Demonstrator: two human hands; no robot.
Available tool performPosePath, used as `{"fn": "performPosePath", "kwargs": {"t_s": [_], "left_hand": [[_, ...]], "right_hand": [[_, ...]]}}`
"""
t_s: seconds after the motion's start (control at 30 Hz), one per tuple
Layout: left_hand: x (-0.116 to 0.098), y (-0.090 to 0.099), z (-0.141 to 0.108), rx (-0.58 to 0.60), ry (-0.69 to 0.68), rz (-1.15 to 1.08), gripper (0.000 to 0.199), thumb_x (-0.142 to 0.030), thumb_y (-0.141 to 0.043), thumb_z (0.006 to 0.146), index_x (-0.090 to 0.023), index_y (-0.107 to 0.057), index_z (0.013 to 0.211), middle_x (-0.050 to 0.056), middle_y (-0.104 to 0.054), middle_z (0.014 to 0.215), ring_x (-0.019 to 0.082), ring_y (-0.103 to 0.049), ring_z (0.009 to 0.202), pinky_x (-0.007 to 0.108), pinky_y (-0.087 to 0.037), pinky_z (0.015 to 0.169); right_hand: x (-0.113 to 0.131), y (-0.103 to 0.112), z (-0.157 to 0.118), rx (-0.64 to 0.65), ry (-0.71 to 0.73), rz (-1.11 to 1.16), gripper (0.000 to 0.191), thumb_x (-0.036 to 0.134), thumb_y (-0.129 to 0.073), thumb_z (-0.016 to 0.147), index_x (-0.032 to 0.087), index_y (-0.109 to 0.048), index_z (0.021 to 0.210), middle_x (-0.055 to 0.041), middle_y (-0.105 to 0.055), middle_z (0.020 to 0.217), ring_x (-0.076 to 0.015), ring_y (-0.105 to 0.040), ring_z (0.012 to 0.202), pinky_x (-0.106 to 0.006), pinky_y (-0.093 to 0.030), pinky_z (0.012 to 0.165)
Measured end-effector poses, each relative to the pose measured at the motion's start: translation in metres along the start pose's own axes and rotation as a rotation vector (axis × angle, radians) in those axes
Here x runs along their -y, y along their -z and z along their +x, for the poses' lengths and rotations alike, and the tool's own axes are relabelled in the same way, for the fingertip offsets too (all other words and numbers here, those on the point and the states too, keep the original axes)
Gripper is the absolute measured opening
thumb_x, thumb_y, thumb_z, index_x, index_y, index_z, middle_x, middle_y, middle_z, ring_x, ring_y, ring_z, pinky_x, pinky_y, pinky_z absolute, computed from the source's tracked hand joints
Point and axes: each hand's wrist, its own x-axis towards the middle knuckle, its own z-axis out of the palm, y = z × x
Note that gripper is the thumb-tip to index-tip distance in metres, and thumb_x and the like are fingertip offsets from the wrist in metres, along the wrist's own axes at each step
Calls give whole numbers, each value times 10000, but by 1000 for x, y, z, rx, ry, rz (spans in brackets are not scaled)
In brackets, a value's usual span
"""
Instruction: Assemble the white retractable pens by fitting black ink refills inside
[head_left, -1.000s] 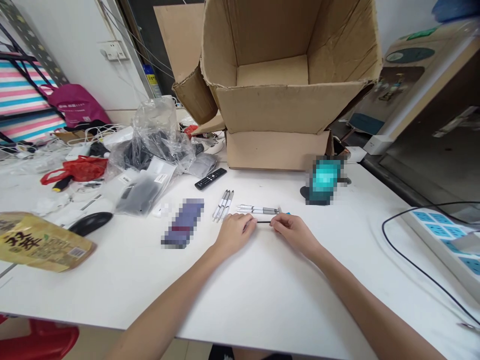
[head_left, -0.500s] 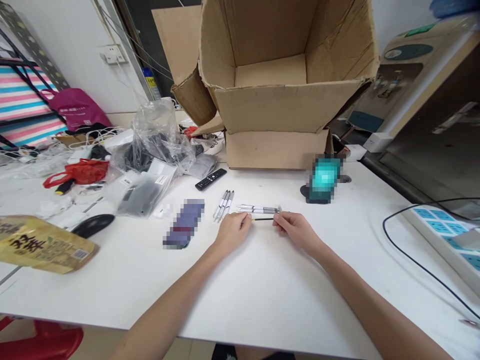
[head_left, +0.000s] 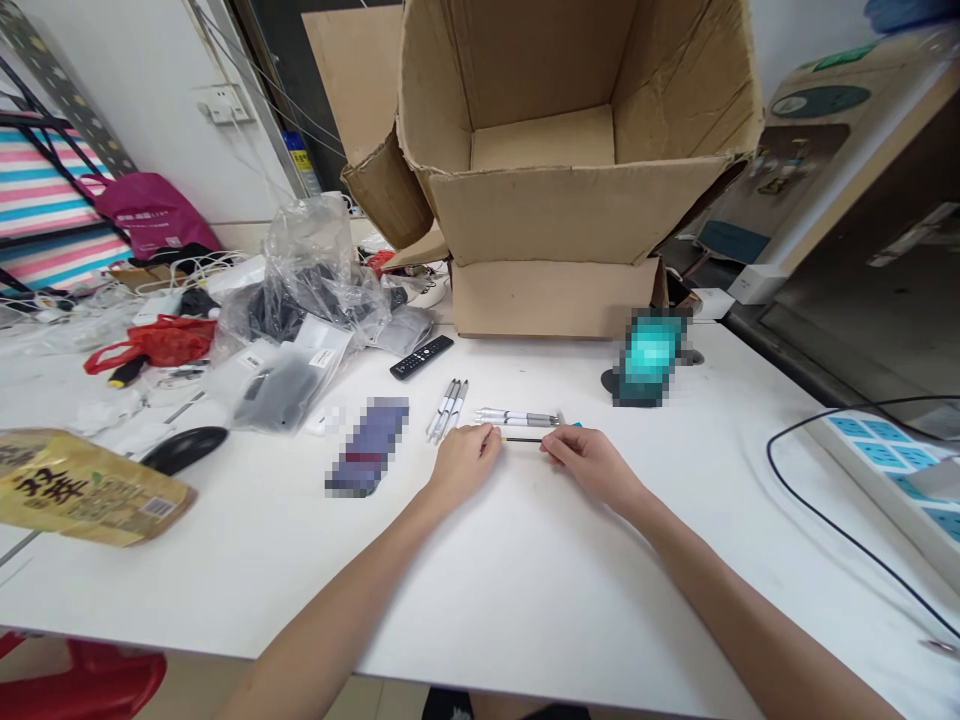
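Observation:
A thin dark pen refill (head_left: 523, 440) runs level between my two hands, just above the white table (head_left: 480, 580). My left hand (head_left: 466, 462) pinches its left end, and my right hand (head_left: 589, 462) has its fingers closed on the right end. Behind my hands lie white and grey pens (head_left: 517, 417) side by side. Another group of similar pens (head_left: 448, 410) lies at a slant, up and to the left of my left hand. A small blue piece (head_left: 577, 425) shows just behind my right hand.
An open cardboard box (head_left: 555, 300) stands at the back. Left are a blurred phone-like object (head_left: 369, 447), a remote (head_left: 421, 358), plastic bags (head_left: 289, 385) and a yellow pouch (head_left: 90, 490). Right are a lit, blurred device (head_left: 649, 360), a power strip (head_left: 892, 470) and a black cable (head_left: 825, 512).
My right hand has shifted slightly left along the thin refill, and a small blue piece now shows behind it. My left hand has barely moved.

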Motion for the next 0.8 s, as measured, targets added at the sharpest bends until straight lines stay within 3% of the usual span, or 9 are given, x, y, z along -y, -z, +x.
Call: {"fn": "performPosePath", "kwargs": {"t_s": [0.13, 0.3, 0.5, 0.7, 0.8], "left_hand": [[-1, 1, 0, 4, 13, 1, 392, -312, -317, 950, -210, -554, 656, -4, -595, 617, 146, -510, 590, 265, -278, 566], [0, 0, 0, 15, 9, -2, 391, -312, -320, 950, -212, -562, 660, -2, -616, 640, 145, -520, 602, 261, -281, 570], [-1, 1, 1, 15, 19, -2, 389, -309, -325, 949, -212, -565, 658, -4, -615, 635, 145, -521, 604, 258, -282, 574], [-1, 1, 1, 16, 14, 2, 402, -320, -320, 950, -208, -574, 659, 0, -609, 627, 141, -502, 587, 262, -268, 566], [-1, 1, 1, 17, 13, 4, 399, -318, -323, 946, -209, -582, 662, 5, -618, 639, 144, -511, 597, 263, -268, 566]], "right_hand": [[0, 0, 0, -39, 20, 2, 295, 488, -592, 817, 211, -669, 881, -19, -668, 790, -175, -582, 718, -276, -434, 646], [3, -1, -2, 17, -13, 6, 437, 541, -447, 895, 192, -635, 711, -14, -618, 641, -160, -567, 635, -288, -438, 658], [0, -1, 0, -48, 3, 12, 258, 459, -604, 812, 213, -649, 873, -18, -665, 798, -183, -591, 746, -289, -439, 677], [4, 0, -2, 28, -40, 30, 422, 533, -465, 889, 193, -618, 692, -2, -604, 613, -151, -554, 597, -284, -427, 632], [2, -1, 0, 12, -17, 28, 335, 490, -534, 855, 194, -628, 730, -8, -626, 665, -159, -570, 645, -280, -431, 646]]}}
